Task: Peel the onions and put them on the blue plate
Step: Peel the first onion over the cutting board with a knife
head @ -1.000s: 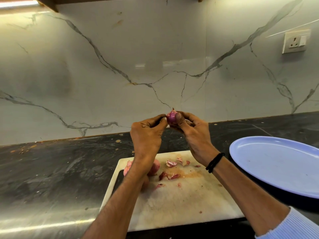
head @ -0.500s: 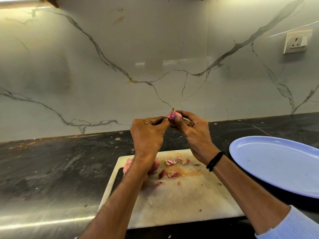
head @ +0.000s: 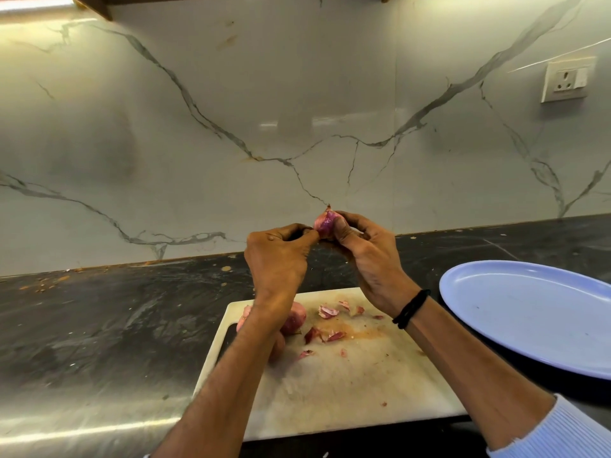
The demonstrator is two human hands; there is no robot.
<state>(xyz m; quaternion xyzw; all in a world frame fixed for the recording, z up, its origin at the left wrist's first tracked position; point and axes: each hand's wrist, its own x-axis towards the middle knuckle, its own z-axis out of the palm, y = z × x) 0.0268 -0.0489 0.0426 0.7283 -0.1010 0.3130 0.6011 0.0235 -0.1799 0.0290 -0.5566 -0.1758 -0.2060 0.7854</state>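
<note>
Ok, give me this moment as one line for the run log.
phase: peeling | right hand: holds onion | left hand: pinches its skin | blue plate: no onions | cutting board: other onions, skin scraps

I note left hand [head: 277, 259] and right hand [head: 370, 259] both pinching a small purple-red onion [head: 325, 223] above the stained white cutting board [head: 347, 391], which carries pink unpeeled onions [head: 294, 320] and loose skin scraps [head: 327, 311], with the oval blue plastic plate [head: 529, 312] just right of it.
</note>
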